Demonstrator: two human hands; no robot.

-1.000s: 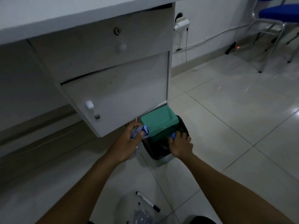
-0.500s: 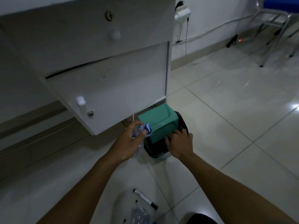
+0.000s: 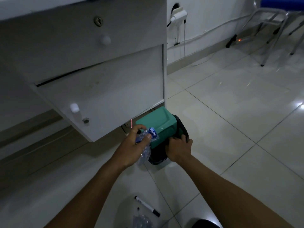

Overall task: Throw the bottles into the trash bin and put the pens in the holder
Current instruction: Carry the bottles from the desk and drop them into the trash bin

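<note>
A black trash bin (image 3: 182, 129) with a green lid (image 3: 158, 122) stands on the floor by the desk's corner. My left hand (image 3: 131, 145) grips a crumpled clear bottle with a blue label (image 3: 145, 142), held against the lid's left side. My right hand (image 3: 178, 148) rests on the bin's near rim under the lid, fingers curled on it. Near the bottom edge a white marker pen (image 3: 147, 206) lies on the floor, and beside it another crumpled clear bottle (image 3: 141, 222), partly cut off.
A white desk drawer unit (image 3: 98, 76) with knobs overhangs the bin. A wall charger and cable (image 3: 179, 15) hang to the right. A blue chair with metal legs (image 3: 273, 18) stands at the far right on the tiled floor (image 3: 230, 120).
The view has shifted slightly. My right hand has slid from the lid's front edge to the bin's rim. My left hand keeps the bottle beside the lid.
</note>
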